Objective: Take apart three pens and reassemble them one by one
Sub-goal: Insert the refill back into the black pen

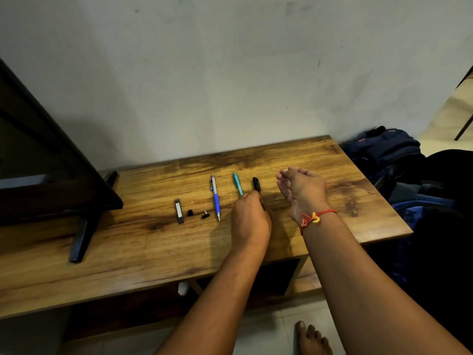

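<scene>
Three pens lie side by side on the wooden table (332, 226): a blue and silver pen (215, 198), a teal pen (238, 183) and a black pen (256, 185). My left hand (250, 219) is curled over the near end of the black pen and grips it. The hand hides the rest of that pen. My right hand (302, 190), just right of the black pen, pinches a thin refill (275, 172) whose tip points left. Left of the pens lie a dark grey barrel piece (179, 211), a small black cap (190, 212) and a small black tip piece (205, 215).
A dark screen (51, 162) on a black stand leg (82, 239) takes up the table's left part. A wall runs right behind the table. Blue bags (384, 152) are piled past the right edge. My bare foot (311, 339) is on the tiled floor.
</scene>
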